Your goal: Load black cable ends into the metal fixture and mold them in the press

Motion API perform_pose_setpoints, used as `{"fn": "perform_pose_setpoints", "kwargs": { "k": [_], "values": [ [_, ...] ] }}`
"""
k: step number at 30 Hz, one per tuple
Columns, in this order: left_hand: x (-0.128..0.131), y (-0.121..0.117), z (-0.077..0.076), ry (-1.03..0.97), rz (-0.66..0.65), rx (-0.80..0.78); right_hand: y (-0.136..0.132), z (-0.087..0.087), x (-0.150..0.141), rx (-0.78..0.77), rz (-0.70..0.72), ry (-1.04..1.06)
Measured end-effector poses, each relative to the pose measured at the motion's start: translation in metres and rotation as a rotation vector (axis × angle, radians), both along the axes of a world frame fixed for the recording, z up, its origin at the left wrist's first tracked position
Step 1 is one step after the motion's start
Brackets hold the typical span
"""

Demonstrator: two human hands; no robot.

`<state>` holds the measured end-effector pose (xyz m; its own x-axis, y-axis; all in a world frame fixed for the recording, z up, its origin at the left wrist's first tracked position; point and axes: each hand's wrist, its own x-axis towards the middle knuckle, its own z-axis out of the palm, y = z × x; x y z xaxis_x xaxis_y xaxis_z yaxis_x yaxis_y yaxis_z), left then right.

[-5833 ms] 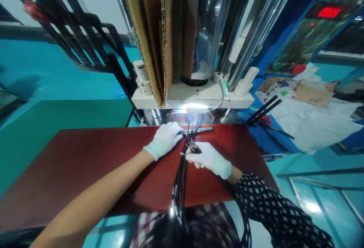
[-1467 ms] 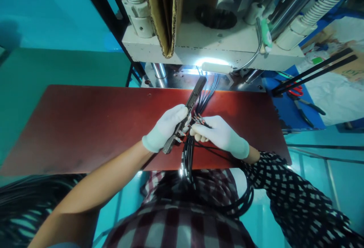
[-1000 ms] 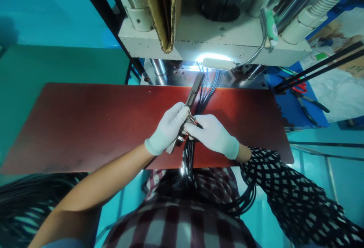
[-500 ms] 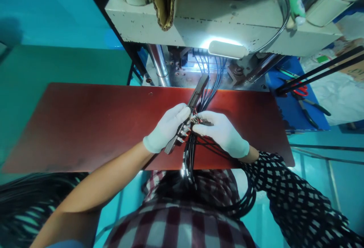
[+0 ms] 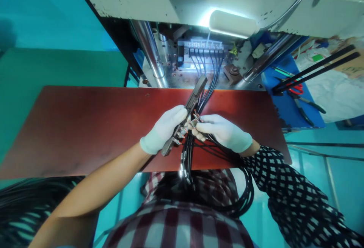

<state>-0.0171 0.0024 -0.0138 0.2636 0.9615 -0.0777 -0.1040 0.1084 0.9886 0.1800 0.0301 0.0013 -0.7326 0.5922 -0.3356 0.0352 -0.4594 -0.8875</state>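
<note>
Left hand (image 5: 167, 129), in a white glove, clamps its fingers round the dark metal bar (image 5: 196, 95), which slants over the board with its far end pointing at the press! Right hand (image 5: 224, 131), just beside it, pinches a small metal connector (image 5: 193, 123) between thumb and fingers, close against the bar, black cables (image 5: 187, 153) trailing below. Both work right by the near edge of the red-brown board (image 5: 93, 126), which runs broad to the left and shorter to the right. Beyond its far edge, blue-grey wires (image 5: 212, 88) reach into the lit metal fixture (image 5: 196, 62), steel posts (image 5: 149, 49) standing either side, the white lamp (image 5: 233, 23) glowing overhead. Over on the right, pliers (image 5: 303, 107) lie on the blue surface (image 5: 308, 121); green surface (image 5: 65, 68) beyond the board's left, turquoise floor (image 5: 313, 172) lower right
</note>
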Motion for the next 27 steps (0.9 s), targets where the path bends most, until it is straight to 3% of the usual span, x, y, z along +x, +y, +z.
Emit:
{"fn": "perform_pose_setpoints", "kwargs": {
  "k": [6,13,16,21,27],
  "values": [
    [-0.001,-0.001,-0.002,-0.014,-0.007,-0.004,0.000,0.005,-0.003,0.147,-0.013,-0.159],
    [-0.001,-0.002,0.000,0.010,-0.005,-0.006,-0.007,0.015,-0.020,0.400,-0.265,-0.417],
    [0.002,-0.003,0.000,0.090,0.007,0.026,-0.009,0.017,-0.025,0.404,-0.260,-0.448],
    [0.007,-0.007,-0.002,0.356,0.135,0.168,-0.009,0.010,-0.025,0.426,-0.257,-0.443],
    [0.002,-0.003,0.003,0.140,0.017,0.040,-0.002,0.009,-0.006,0.419,-0.085,-0.228]
  ]
}}
